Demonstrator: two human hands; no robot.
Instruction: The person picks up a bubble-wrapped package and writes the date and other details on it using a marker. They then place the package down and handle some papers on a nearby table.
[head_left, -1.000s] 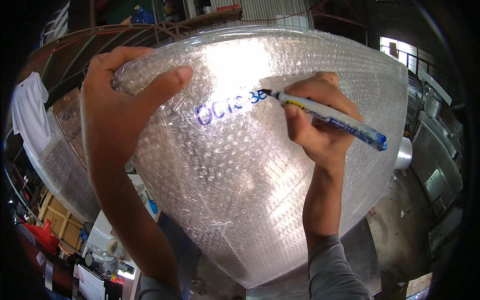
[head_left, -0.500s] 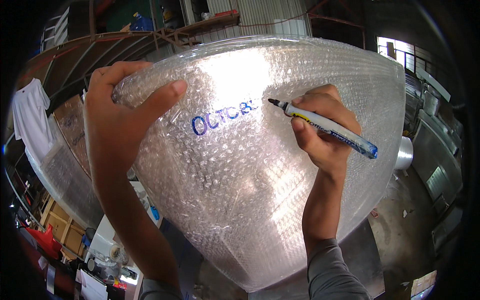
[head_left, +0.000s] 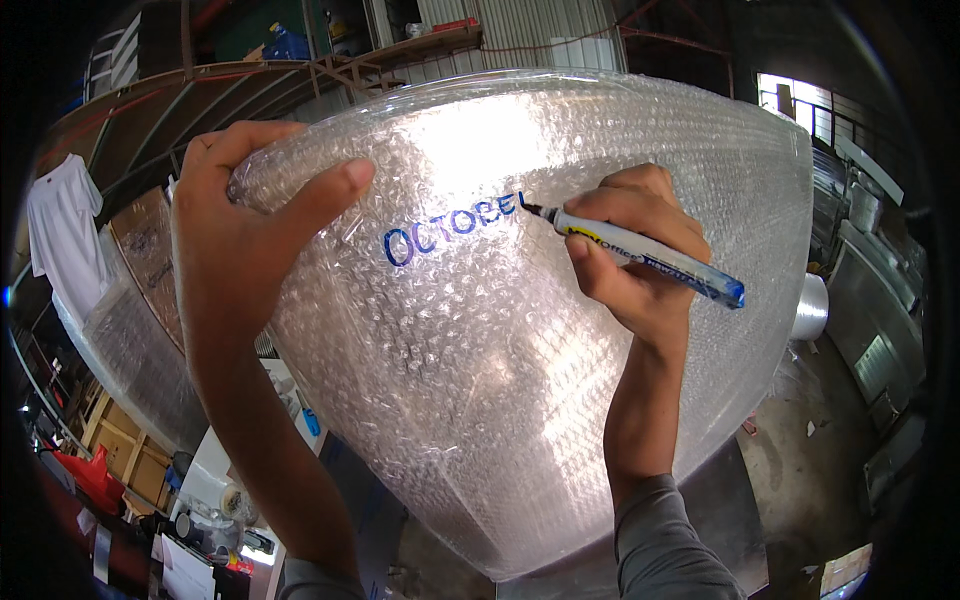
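A large object wrapped in clear bubble wrap (head_left: 450, 370) fills the middle of the head view; what lies inside is hidden. Blue handwritten letters run across its upper face. My right hand (head_left: 640, 250) grips a white marker (head_left: 640, 255) with a blue end, and its dark tip touches the wrap at the right end of the writing. My left hand (head_left: 250, 215) is spread over the upper left corner of the package, thumb on the near face and fingers over the edge.
At the left hangs a white shirt (head_left: 70, 230), near wrapped panels (head_left: 140, 340). A cluttered bench (head_left: 215, 490) with tape and small items stands lower left. At the right are a white roll (head_left: 810, 307) and metal panels (head_left: 870, 310). A shelf (head_left: 430, 45) runs behind.
My right hand has shifted slightly left with the marker, whose tip now meets the wrap. More blue strokes stand at the right end of the writing. My left hand stays in place.
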